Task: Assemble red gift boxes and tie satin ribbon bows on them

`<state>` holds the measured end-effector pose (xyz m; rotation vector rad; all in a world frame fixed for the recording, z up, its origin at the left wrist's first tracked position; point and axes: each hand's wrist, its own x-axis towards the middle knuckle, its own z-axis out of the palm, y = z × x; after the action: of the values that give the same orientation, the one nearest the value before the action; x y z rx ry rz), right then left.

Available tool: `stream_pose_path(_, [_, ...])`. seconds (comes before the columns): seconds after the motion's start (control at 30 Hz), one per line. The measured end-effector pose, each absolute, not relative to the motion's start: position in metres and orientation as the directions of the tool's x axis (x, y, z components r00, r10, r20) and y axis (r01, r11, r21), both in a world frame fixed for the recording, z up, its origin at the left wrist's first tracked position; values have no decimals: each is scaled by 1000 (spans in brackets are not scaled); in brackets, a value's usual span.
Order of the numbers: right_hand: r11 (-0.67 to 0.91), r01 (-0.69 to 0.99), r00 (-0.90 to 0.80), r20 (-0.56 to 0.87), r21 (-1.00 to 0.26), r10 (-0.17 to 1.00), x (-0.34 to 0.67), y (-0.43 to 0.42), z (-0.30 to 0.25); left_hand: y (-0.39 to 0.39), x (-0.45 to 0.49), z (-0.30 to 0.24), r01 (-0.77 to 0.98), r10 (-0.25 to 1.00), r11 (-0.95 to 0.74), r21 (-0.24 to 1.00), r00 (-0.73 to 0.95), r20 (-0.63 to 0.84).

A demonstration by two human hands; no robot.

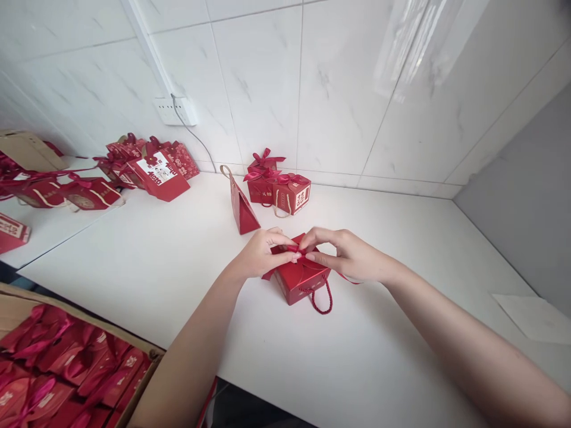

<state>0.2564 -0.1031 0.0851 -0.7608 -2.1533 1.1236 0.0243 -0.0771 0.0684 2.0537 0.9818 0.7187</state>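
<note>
Head view, clock centred on a glossy red card box with dark-red rope handle (306, 276), set on the white table (392, 351). At 8 o'clock, brown cardboard carton (13, 304) packed with ribboned red boxes (71, 362). At 10, printed red paper gift boxes (163, 172). At 11, triangular red paper box with gold cord (244, 209), no bow visible. At 10, close in, left hand (263, 252) pinching shiny red ribbon (294, 249). Towards 12, cluster of red boxes with finished bows (289, 193). At 2, right hand (345, 252), also pinching ribbon. Centre box apparently closed; bow seemingly left to complete.
</note>
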Motion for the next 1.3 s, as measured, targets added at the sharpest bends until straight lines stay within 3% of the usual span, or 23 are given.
stream_pose_path(0.23, [474,318,-553,246,-821,796,249,-101,75,-78,22,72,409,811,-430,804,566,146])
stream_pose_path(0.37, [375,306,-548,160,-875,821,249,-98,72,-76,19,71,425,823,-396,814,558,108])
stream_pose_path(0.7, [354,258,-517,181,-899,836,242,-96,65,-79,22,76,313,800,-365,877,588,123])
stream_pose_path(1.1, [359,344,-577,106,-868,810,251,-99,76,-79,22,77,367,817,-375,851,565,116])
stream_pose_path(1.3, [380,324,-573,140,-866,808,253,-98,79,-74,15,74,340,802,-376,862,585,119])
